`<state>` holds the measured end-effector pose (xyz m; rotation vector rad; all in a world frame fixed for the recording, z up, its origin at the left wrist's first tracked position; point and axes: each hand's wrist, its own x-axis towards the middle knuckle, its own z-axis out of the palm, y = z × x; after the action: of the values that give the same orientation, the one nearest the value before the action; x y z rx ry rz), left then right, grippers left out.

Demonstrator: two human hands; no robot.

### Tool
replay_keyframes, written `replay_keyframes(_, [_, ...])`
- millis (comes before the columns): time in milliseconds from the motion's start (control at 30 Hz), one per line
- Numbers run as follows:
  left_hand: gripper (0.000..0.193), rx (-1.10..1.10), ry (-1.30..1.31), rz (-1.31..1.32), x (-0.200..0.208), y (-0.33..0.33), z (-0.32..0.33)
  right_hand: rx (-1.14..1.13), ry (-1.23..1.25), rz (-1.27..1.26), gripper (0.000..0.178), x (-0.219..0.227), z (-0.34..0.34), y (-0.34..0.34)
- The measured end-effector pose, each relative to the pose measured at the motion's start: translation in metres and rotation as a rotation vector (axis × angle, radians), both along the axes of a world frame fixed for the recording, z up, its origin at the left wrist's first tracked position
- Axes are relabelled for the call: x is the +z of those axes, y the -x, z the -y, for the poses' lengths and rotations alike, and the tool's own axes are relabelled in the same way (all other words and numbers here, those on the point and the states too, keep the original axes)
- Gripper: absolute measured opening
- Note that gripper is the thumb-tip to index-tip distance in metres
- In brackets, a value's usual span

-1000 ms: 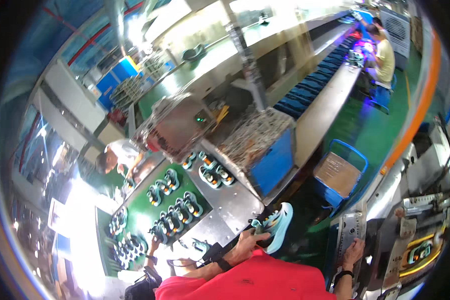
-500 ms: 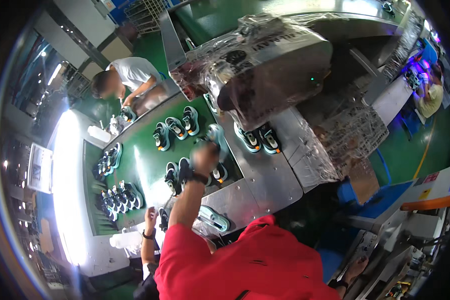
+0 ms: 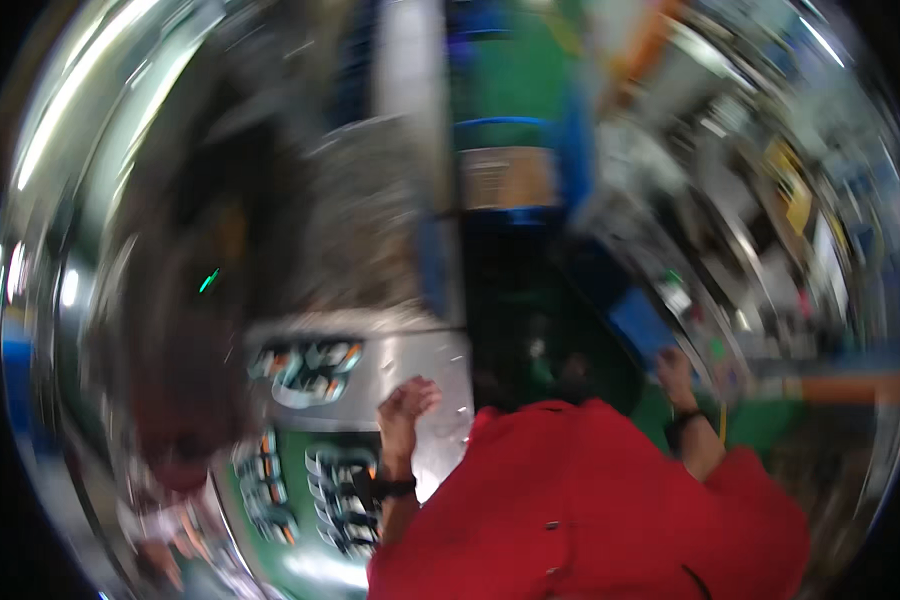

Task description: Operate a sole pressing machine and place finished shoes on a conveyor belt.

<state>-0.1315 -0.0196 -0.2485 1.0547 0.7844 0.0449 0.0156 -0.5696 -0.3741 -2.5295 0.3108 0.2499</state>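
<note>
My left hand is over the metal plate beside the conveyor, fingers loosely apart, with nothing visible in it. Just left of it, a pair of dark shoes with pale teal soles lies on the plate. More such shoes stand in rows on the green belt, next to my left wrist. On the other side of my body, my right hand is beside the edge of a grey machine. Motion smears its fingers, and whether it touches the machine is unclear.
A large machine wrapped in plastic film fills the left side. Ahead, a cardboard box sits by a blue bin. Grey machinery stands at the right, with an orange bar below it. Most of the picture is blurred.
My view has swung to the right. My left hand has left the shoes on the belt and is now over the metal plate; my right hand stays by the right-hand machine.
</note>
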Motion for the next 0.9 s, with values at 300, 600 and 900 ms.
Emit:
replay_keyframes(300, [0.034, -0.910, -0.176, 0.160, 0.032, -0.228, 0.241, -0.444, -0.294, 0.026, 0.018, -0.012, 0.042, 0.115])
replay_keyframes(600, [0.065, -1.321, -0.672, -0.195, -0.044, -0.383, 0.418, -1.238, -0.665, -0.161, 0.016, -0.106, 0.115, 0.272])
replay_keyframes(900, [0.062, -1.643, -1.075, -0.683, -0.077, -0.427, 0.494, -1.675, -0.887, -0.041, 0.017, -0.112, 0.086, 0.336])
